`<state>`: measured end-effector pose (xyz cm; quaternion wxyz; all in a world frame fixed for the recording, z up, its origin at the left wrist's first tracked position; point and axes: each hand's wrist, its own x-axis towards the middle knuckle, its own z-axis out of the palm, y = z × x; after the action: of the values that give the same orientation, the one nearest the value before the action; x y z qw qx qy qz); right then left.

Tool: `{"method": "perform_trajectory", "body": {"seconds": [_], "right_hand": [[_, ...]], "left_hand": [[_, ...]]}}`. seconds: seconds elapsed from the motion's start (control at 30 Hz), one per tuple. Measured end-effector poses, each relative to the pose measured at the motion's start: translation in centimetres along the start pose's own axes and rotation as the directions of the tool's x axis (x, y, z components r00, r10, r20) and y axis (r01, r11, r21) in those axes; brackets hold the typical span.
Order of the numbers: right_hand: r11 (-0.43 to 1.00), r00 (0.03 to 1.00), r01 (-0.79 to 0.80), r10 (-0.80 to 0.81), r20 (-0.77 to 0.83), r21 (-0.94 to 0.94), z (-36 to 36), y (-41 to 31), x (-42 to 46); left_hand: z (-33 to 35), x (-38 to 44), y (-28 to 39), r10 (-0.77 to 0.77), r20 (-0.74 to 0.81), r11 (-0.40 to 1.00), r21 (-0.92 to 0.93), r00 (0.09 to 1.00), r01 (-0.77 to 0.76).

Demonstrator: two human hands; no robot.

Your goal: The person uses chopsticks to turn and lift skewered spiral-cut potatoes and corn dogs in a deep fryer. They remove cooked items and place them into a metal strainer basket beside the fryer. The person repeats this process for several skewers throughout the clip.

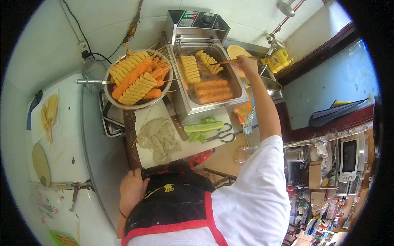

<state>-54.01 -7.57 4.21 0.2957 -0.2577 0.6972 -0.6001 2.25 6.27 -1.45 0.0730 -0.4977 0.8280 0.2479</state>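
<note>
My right hand [247, 64] grips a pair of wooden chopsticks [227, 61], their tips at a folded yellow skewered piece [210, 62] in the oil of a stainless steel electric fryer [215, 108]. Another folded yellow piece [190, 69] floats left of it. Several orange sausage-like pieces [214, 91] lie in the fryer's near part. My left hand [133, 188] rests low beside the black apron [172, 196], nothing visible in it, thumb apart from the fingers. Left of the fryer, a round bowl [140, 107] is heaped with folded yellow pieces and orange sausages on sticks.
A white board [187, 144] bears a crumpled cloth [159, 140], a knife [180, 127], a green vegetable [204, 126] and black-handled scissors [226, 133]. A metal handle [92, 81] juts left from the bowl. A yellow bottle [279, 60] stands right of the fryer.
</note>
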Motion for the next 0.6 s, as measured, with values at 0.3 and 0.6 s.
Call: {"method": "perform_trajectory", "body": {"seconds": [0.3, 0.6], "right_hand": [[0.870, 0.967, 0.227, -0.256, -0.009, -0.437, -0.2, -4.0, -1.2], [0.520, 0.783, 0.622, -0.401, 0.475, -0.586, 3.5, -1.4, 0.3]], "left_hand": [[0.6, -0.1, -0.1, 0.015, -0.041, 1.000, 0.005, 0.999, -0.015], [0.5, -0.5, -0.2, -0.024, -0.043, 1.000, 0.019, 0.999, 0.024]]}}
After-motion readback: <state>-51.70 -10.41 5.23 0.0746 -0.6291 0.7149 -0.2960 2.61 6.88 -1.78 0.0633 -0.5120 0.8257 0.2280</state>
